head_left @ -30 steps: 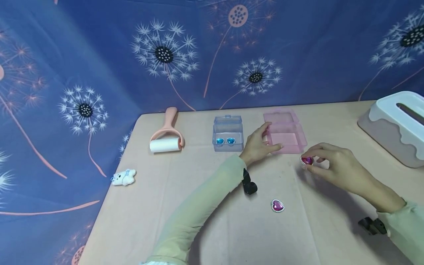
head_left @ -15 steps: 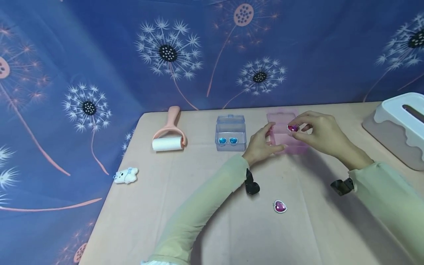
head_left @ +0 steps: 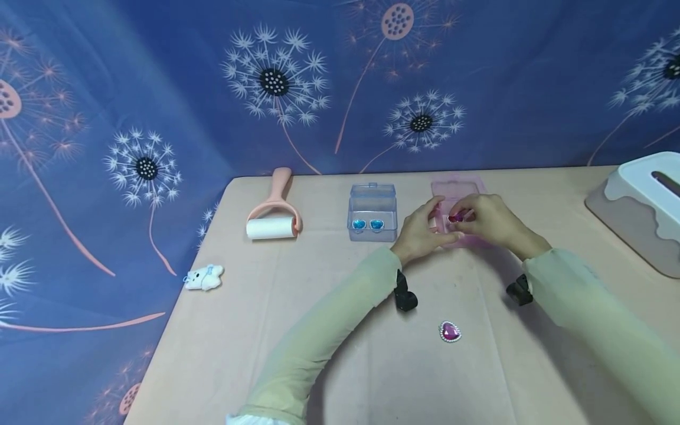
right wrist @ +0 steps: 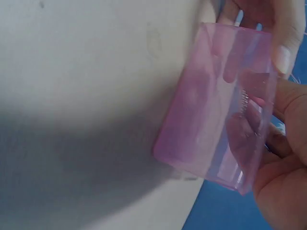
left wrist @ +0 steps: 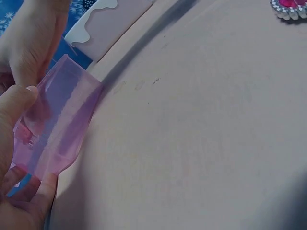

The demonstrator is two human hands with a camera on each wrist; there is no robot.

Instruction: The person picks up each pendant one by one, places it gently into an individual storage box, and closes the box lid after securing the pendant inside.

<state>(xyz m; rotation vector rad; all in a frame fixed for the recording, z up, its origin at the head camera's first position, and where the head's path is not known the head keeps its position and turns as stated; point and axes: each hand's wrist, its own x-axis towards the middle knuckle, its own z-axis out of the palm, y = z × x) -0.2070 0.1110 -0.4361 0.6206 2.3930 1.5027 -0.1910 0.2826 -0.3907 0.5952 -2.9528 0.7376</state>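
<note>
Though silvery from right wrist, pink from head: gem (head_left: pixel 455 218) in right hand (head_left: pixel 487 219), left hand (head_left: pixel 416 234) round pink box (right wrist: pixel 192 108).

The right fingers (head_left: pixel 470 202) partly hide a pink gem (head_left: pixel 455 218); the head view crops the slotted box (head_left: pixel 645 230).

PLACE: home-like, exact room unclear | blue dandelion-print cloth (head_left: pixel 329 35) hung behind and at left | pale-topped table (head_left: pixel 287 295) | household goods: lint roller (head_left: pixel 271 228), tissue box (head_left: pixel 634 206)
</note>
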